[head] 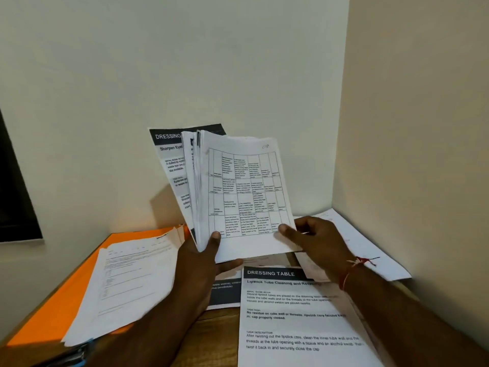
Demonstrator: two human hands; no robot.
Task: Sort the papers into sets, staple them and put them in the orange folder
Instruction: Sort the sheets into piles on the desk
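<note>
Nearest, at the front edge of the table (219,327), right of centre: a printed sheet (291,327) headed DRESSING TABLE, flat, text up, partly under the right forearm. At the front left corner, a blue object (79,353), too blurred to name. Along the left side, the orange folder (58,300), lying flat, with a loose pile of white forms (127,282) on top and overhanging its right edge. Between that pile and the printed sheet, a dark-banded sheet (225,295), half hidden beneath the wrist above it.

Above the middle of the table, held clear of the wood: a stack of papers (195,181), nearly upright and fanned out to the left. Gripped at its bottom edge by the left hand (203,260), thumb pressed on the front, fingers curled beneath and behind. Pinched at the lower right corner by the right hand (317,242), thumb on its face: the front sheet (246,192), printed with a grid of small text. Round the right wrist, a red thread (354,266). At the back of the fan, a page with a dark header reading DRESSING.

Behind the right hand, toward the far right corner, a white sheet (370,247) lying flat along the right edge. Beyond, two pale walls (238,62) meeting at that corner; far left, a dark frame (13,181).
</note>
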